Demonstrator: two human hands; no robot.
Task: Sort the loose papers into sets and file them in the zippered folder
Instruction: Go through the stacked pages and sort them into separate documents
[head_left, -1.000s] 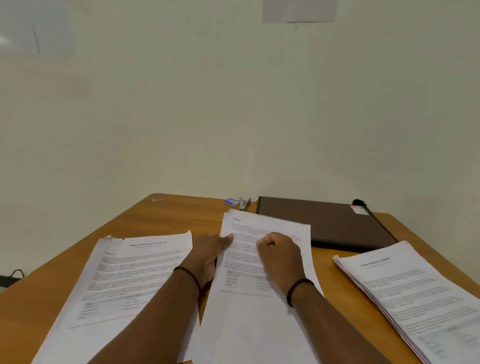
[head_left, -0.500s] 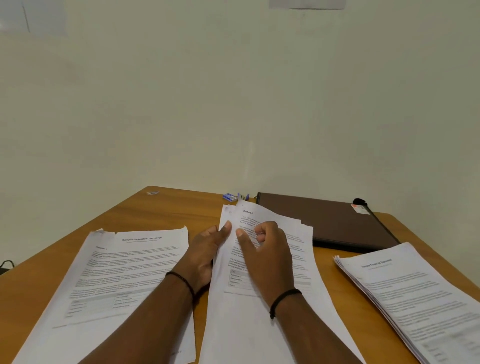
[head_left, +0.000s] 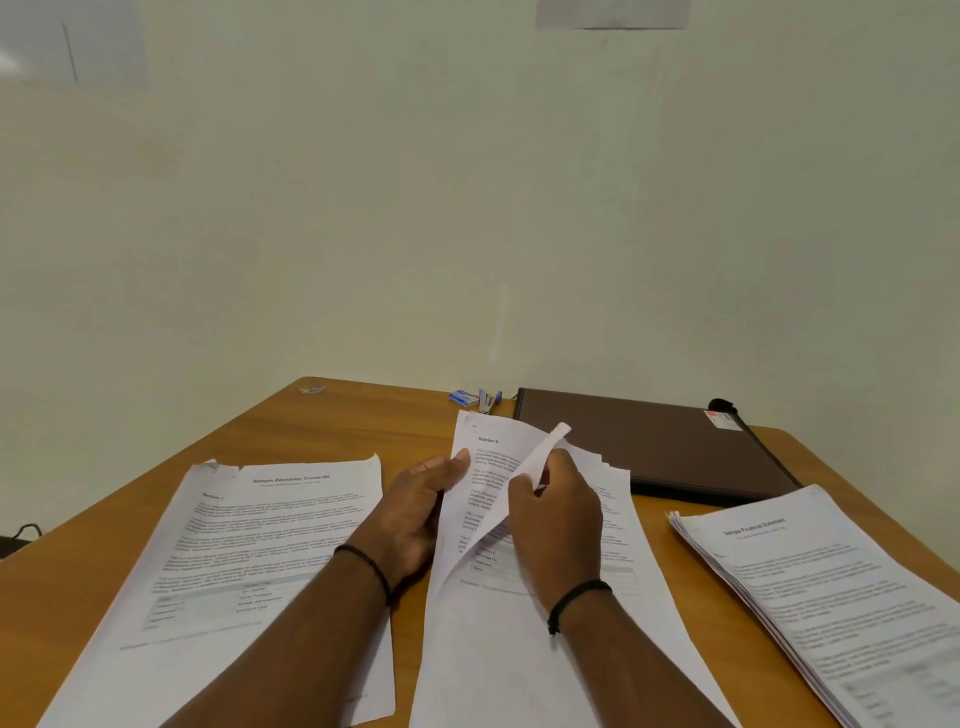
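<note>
I see the right hand (head_left: 553, 512) pinching the top sheet (head_left: 535, 462) of the middle stack (head_left: 519, 649), its upper corner curled up off the pages beneath. The left hand (head_left: 415, 512) grips that stack's left edge, thumb on top. Left of the hands lies a second stack (head_left: 234, 561); to the right, a third stack (head_left: 831, 587). The brown folder (head_left: 644, 441) lies closed beyond the right hand, apart from it, on the table (head_left: 363, 421).
</note>
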